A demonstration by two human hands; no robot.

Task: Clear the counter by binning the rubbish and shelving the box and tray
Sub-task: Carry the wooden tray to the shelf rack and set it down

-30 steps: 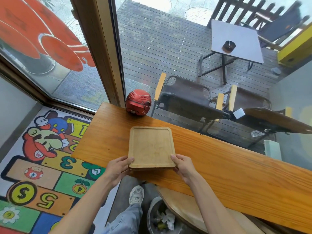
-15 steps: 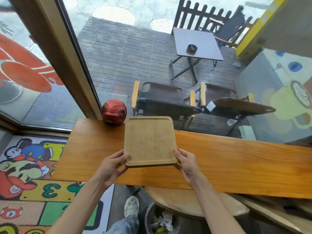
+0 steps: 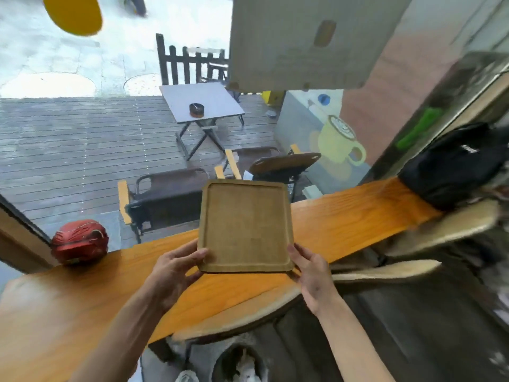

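Compared with 0.5 s ago, the rectangular wooden tray (image 3: 245,228) is higher and tilted more steeply, its far edge now standing in front of the window rather than over the long orange-brown wooden desk (image 3: 344,221). The view has swung right: the red helmet (image 3: 79,241) has slid to the left end of the desk, and a black bag (image 3: 451,164) has come into view at the far right end.

The tray is held clear of the desk, its near edge just above the desk's front edge. It is a pale brown board with rounded corners and a raised rim round a flat, bare, slightly scuffed floor. The left hand (image 3: 172,271) grips the near-left corner, thumb laid over the rim and fingers curled beneath. The right hand (image 3: 311,270) holds the near-right corner the same way, thumb on the rim's edge and fingers underneath.

The fingers under the tray are hidden. At the bottom edge, a round bin (image 3: 242,365) holding crumpled white paper is partly cut off and shaded under the desk, beside a white shoe (image 3: 187,377). The pale round stool seats (image 3: 440,230) at the right are smeared by motion blur, as is the bag's white lettering, which cannot be read. A large cardboard-coloured panel (image 3: 300,42) at the top is cut off by the frame.
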